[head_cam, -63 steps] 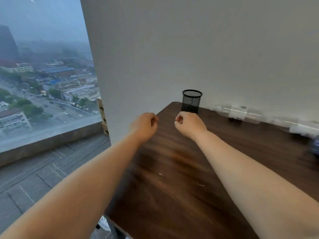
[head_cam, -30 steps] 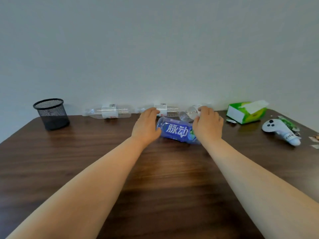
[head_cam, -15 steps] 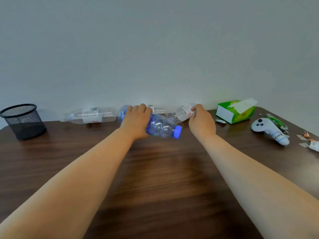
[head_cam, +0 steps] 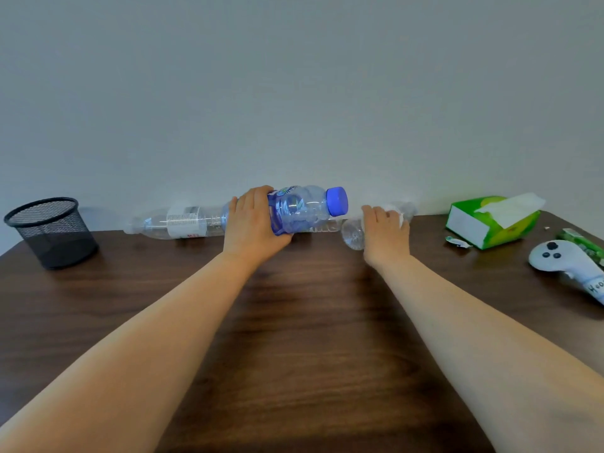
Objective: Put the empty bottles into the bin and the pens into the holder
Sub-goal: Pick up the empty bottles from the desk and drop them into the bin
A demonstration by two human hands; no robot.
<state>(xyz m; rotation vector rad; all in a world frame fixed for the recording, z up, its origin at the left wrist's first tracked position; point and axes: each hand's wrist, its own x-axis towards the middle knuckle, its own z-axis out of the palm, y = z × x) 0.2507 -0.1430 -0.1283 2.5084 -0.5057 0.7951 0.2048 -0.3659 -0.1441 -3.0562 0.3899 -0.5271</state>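
Note:
My left hand [head_cam: 253, 228] grips a blue-tinted bottle [head_cam: 304, 207] with a blue cap, lifted off the table with the cap pointing right. My right hand [head_cam: 385, 237] is closed over a clear bottle [head_cam: 354, 233] lying by the wall, its base toward me. Another clear bottle [head_cam: 178, 222] with a white label lies along the wall to the left. A third clear bottle [head_cam: 323, 226] shows partly behind the blue one. A black mesh holder [head_cam: 52, 235] stands at the far left. No pens and no bin are in view.
The dark wooden table [head_cam: 304, 338] meets a plain wall at the back. At the right stand a green tissue box [head_cam: 490, 222], a white game controller [head_cam: 568, 266], a green packet [head_cam: 585, 245] and small paper scraps [head_cam: 457, 241].
My left hand has lifted the blue bottle off the table and tipped its cap upward to the right. My right hand has settled onto the clear bottle by the wall.

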